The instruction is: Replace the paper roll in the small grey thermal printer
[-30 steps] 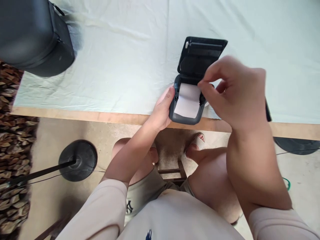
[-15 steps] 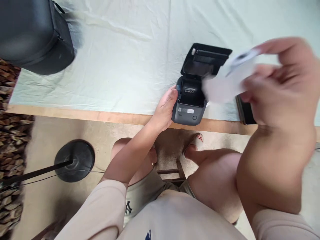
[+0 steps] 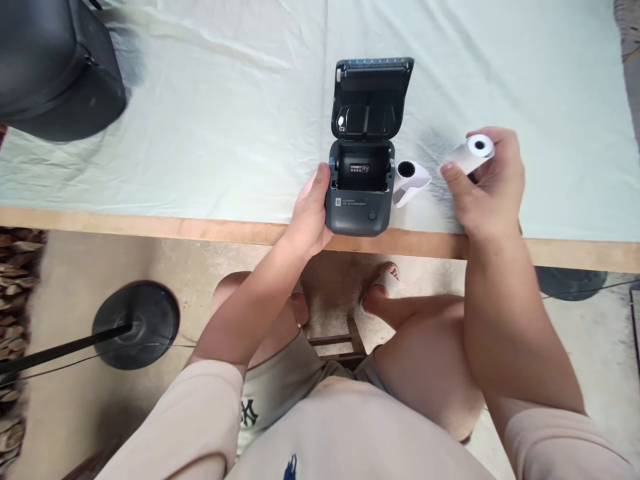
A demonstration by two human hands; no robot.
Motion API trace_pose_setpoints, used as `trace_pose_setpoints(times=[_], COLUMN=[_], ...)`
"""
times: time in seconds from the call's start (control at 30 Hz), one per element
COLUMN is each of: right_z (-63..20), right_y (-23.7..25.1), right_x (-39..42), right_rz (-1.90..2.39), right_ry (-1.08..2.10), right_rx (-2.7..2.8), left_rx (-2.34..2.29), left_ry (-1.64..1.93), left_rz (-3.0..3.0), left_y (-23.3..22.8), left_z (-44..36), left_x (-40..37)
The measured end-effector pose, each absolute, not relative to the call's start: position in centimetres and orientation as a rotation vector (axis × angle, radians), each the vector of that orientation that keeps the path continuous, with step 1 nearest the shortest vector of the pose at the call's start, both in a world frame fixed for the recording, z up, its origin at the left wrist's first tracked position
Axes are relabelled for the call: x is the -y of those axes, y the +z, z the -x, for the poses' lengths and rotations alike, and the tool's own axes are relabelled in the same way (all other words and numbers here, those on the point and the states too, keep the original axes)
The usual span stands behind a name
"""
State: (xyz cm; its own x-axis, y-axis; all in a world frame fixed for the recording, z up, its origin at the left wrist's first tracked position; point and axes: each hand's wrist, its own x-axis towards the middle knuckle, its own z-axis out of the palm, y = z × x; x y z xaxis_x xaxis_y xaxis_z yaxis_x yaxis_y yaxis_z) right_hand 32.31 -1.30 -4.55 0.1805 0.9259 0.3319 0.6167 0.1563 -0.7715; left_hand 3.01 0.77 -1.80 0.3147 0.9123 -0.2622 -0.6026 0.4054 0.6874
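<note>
Left hand (image 3: 311, 217) clasping open printer (image 3: 361, 187) at worktop (image 3: 200, 133) edge; right hand (image 3: 487, 190) pinching paper roll (image 3: 473, 152). Risk: loose second roll (image 3: 409, 179) rolling off edge.

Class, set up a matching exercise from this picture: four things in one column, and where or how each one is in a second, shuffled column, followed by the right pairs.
Things
1. label printer
2. paper roll
3. second paper roll
4. black case

Place or state
A. lying on the cloth just right of the printer
B. held in the right hand
C. lid open, compartment empty, steadied by the left hand
D. at the table's far left corner

Pairs: 1-C, 2-B, 3-A, 4-D
</note>
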Motion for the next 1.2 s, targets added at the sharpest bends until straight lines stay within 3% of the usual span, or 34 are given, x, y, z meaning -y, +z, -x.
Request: trace_pose_setpoints(times=[0.13, 0.37, 0.67, 0.83, 0.97, 1.2], right_z=[-31.7, -26.7, -22.7, -24.8, -24.0, -18.9], right_y=[-4.1, -0.5, -3.3, -1.0, 1.5, 4.4], right_x=[2.1, 4.1, 2.0, 2.3, 2.0, 2.0], right_rz=[1.826, 1.729, 1.865, 1.666, 1.336, 1.63], right_ry=[0.161, -0.165, -0.133, -0.088, -0.009, 0.177], right_rx=[1.565, 1.773, 1.875, 1.499, 1.531, 1.887], left_rx=[-0.704, -0.74, -0.763, -0.769, -0.744, -0.791], left_ry=[1.063, 1.055, 1.066, 1.097, 1.083, 1.123], left_rz=[-0.55, -0.573, -0.585, -0.572, -0.579, -0.614], left_y=[-1.7, -1.7, -1.9, -1.6, -1.7, -0.4], left_z=[-2.9, -3.0, -2.9, -3.5, -3.6, -3.7], left_x=[-0.8, -1.0, -0.8, -1.0, -0.8, 0.0])
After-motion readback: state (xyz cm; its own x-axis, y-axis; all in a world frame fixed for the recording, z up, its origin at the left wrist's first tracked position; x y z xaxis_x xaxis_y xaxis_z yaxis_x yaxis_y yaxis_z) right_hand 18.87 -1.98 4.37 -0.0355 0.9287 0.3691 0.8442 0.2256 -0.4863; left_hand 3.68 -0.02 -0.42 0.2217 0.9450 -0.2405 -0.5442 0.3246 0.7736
